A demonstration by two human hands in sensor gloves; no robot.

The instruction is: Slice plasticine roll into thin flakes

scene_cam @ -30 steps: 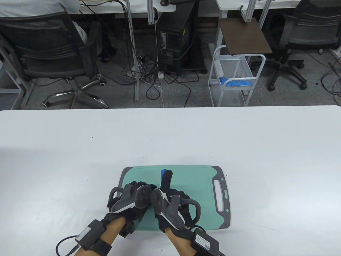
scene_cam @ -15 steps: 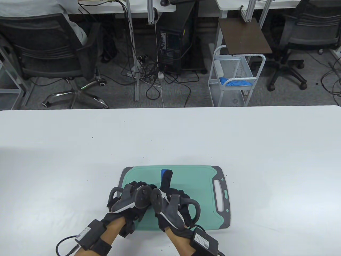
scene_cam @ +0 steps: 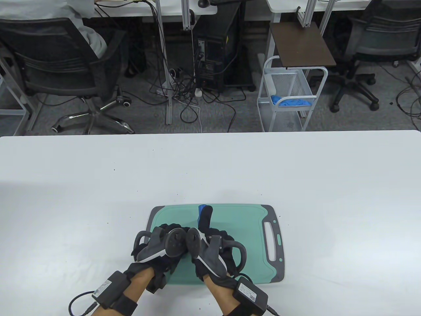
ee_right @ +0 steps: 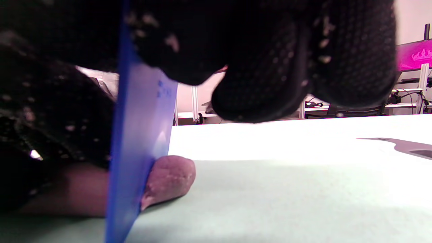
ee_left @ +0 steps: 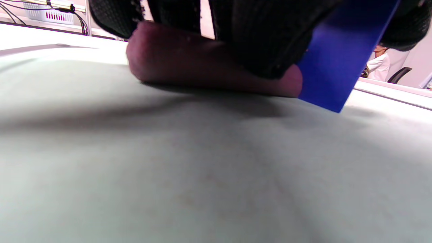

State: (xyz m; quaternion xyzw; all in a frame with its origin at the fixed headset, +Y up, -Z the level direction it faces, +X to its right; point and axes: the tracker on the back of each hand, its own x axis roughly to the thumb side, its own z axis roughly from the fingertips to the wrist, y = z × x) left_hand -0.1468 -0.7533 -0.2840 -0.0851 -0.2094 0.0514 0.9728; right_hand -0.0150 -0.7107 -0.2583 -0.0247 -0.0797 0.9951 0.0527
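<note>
A brownish-purple plasticine roll point(ee_left: 202, 67) lies on the green cutting board point(scene_cam: 243, 223). My left hand point(scene_cam: 166, 242) presses down on the roll from above, its gloved fingers point(ee_left: 256, 37) over it. My right hand point(scene_cam: 213, 245) holds a blue plastic blade point(ee_right: 135, 152) upright across the roll, index finger point(scene_cam: 205, 219) laid along its top edge. The blade's tip shows in the table view point(scene_cam: 201, 208). A short end of the roll point(ee_right: 172, 179) sticks out beyond the blade. In the left wrist view the blade point(ee_left: 341, 57) stands at the roll's right end, its corner close to the board. In the table view the hands hide the roll.
The board's grey handle end point(scene_cam: 274, 243) points right. The white table point(scene_cam: 296, 171) surrounds the board. Chairs, a wire cart and cables stand on the floor beyond the table's far edge.
My right hand and the blade have shifted slightly forward, away from me. My left hand has stayed on the roll.
</note>
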